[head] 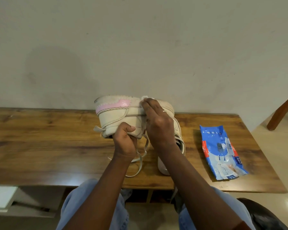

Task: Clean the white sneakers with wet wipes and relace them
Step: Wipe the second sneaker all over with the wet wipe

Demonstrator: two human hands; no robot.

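Note:
A white sneaker (116,115) with a pink patch on its sole is held on its side above the table, sole facing up and away. My left hand (125,140) grips it from below at the collar. My right hand (156,123) presses a crumpled white wet wipe (145,97) against the sneaker's side near the sole. Loose laces (140,156) hang from the shoe onto the table. A second white sneaker (179,140) lies on the table, mostly hidden behind my right forearm.
A blue wet-wipe pack (223,151) lies on the right part of the wooden table (48,141). A plain wall rises right behind the table. A wooden chair leg (281,112) slants at the far right. My jeans-clad knees are under the table's near edge.

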